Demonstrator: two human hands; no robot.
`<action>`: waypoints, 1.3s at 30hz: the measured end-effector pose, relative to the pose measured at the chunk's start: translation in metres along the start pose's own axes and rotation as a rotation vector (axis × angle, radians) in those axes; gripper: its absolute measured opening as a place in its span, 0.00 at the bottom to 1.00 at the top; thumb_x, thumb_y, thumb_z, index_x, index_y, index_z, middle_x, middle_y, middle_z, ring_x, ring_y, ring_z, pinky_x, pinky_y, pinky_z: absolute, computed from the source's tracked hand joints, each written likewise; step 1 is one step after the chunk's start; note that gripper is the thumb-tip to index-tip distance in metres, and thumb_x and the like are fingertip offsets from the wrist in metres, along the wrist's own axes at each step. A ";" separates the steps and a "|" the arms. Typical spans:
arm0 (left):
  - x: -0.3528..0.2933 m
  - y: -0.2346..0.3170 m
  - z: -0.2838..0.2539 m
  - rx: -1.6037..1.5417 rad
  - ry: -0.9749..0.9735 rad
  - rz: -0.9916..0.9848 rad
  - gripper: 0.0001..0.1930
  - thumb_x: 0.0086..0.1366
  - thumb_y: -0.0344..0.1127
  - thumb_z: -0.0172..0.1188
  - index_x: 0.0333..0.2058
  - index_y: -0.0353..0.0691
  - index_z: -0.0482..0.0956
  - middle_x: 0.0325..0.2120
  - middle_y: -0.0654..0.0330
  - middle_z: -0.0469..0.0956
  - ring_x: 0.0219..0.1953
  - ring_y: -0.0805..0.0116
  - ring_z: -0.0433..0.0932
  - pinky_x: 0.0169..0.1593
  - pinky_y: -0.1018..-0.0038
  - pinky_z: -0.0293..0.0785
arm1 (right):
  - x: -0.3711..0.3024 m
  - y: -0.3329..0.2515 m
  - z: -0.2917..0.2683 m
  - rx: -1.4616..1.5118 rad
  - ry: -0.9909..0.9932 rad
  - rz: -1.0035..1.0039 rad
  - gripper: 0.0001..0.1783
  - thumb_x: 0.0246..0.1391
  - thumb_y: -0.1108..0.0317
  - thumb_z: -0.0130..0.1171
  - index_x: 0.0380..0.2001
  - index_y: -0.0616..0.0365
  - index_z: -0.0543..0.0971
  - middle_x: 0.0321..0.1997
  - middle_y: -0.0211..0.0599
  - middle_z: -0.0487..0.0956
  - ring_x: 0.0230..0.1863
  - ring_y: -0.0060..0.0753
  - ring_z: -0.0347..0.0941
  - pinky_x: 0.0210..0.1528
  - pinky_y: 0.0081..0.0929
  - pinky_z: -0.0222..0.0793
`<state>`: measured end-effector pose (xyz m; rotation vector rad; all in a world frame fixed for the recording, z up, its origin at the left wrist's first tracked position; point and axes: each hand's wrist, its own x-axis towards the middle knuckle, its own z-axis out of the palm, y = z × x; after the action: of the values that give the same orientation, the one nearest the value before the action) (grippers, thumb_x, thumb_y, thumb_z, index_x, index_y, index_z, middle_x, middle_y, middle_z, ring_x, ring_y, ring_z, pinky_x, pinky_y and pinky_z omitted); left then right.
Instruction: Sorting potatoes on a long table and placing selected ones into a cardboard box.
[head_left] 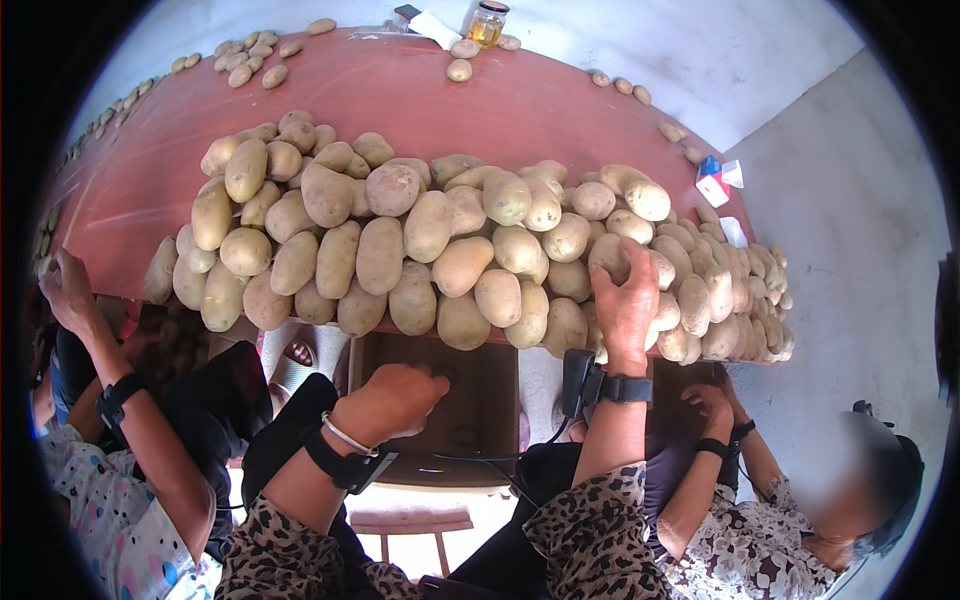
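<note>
A long heap of potatoes lies along the near edge of the red table. At the right part of this heap my right hand reaches up, its fingers curled round a potato among the others. My left hand is closed, lower down over the open cardboard box between my knees. Whatever its fingers may hold is hidden from this view. The inside of the box is dark, with a few shapes I cannot make out.
Co-workers sit on both sides: one's hand is by the heap's left end, another's hand lower right. A jar, a small carton and more potatoes lie toward the far edges. A cable crosses the box.
</note>
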<state>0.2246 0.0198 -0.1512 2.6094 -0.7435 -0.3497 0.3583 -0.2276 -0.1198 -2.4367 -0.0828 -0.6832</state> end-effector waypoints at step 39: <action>0.012 0.008 -0.026 -0.660 -0.084 0.059 0.24 0.45 0.33 0.66 0.43 0.39 0.71 0.34 0.60 0.72 0.33 0.68 0.75 0.36 0.75 0.72 | -0.019 -0.063 -0.024 0.469 -0.477 -0.116 0.13 0.45 0.72 0.61 0.37 0.62 0.75 0.26 0.41 0.75 0.25 0.33 0.71 0.29 0.27 0.68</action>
<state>0.2395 0.0151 -0.1257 1.9582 -0.5993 -0.5770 0.3180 -0.1876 -0.0785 -2.0930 -0.5165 -0.0920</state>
